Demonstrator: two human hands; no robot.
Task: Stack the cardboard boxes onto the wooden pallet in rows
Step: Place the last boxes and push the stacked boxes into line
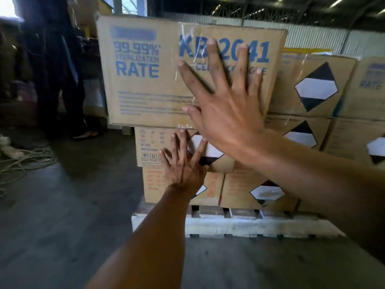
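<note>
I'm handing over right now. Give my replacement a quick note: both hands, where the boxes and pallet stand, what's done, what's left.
Right hand: open, palm flat against the front of the top box.
Left hand: open, fingers spread on the box below.
Neither hand grips anything.
Wooden pallet: on the floor, carrying the stack.
Done: at least three layers of boxes at this corner; neighbouring boxes fill the row to the right.
Left: the top box overhangs to the left and sits proud of the row; push it square. How many boxes remain off-pallet is not visible.
</note>
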